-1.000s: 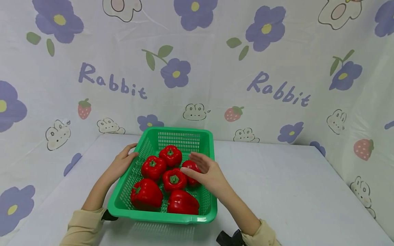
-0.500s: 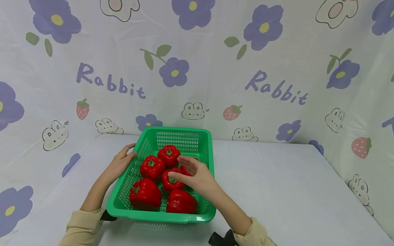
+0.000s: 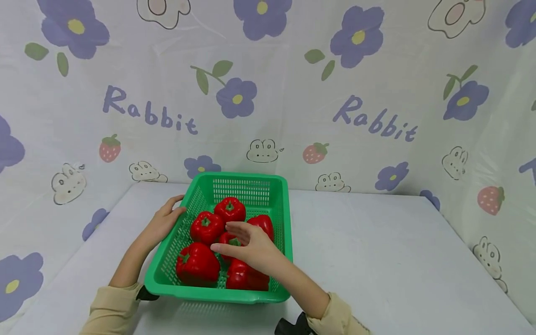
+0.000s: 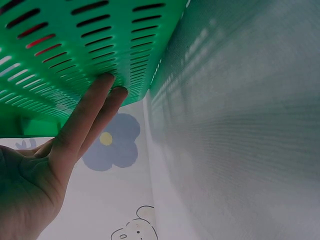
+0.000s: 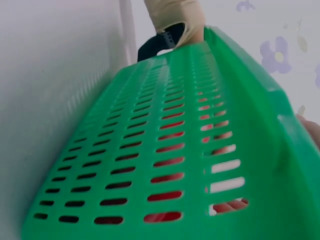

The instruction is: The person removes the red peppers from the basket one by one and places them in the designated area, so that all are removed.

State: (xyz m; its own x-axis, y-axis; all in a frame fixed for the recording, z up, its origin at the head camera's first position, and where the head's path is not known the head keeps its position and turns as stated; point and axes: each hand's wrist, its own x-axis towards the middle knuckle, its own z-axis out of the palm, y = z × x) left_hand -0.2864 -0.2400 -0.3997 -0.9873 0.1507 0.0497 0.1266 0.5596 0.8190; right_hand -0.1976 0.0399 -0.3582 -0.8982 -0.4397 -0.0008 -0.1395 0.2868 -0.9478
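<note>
A green plastic basket bears several red bell peppers, among them a front-left pepper, a back pepper and a front-right pepper. My left hand rests against the basket's left side, its fingertips at the rim. In the left wrist view two straight fingers touch the slotted outer wall. My right hand hovers over the peppers, thumb and fingers spread apart, holding nothing. It partly covers the middle pepper. Through the slots in the right wrist view, red peppers show.
The basket stands on a white-covered table. Behind it hangs a white curtain printed with flowers, rabbits and strawberries. Black wrist straps sit at both wrists.
My right hand has moved left and a little toward me, from the right-hand pepper to over the middle and front-right ones, with its fingers still spread. The left hand has stayed at the rim.
</note>
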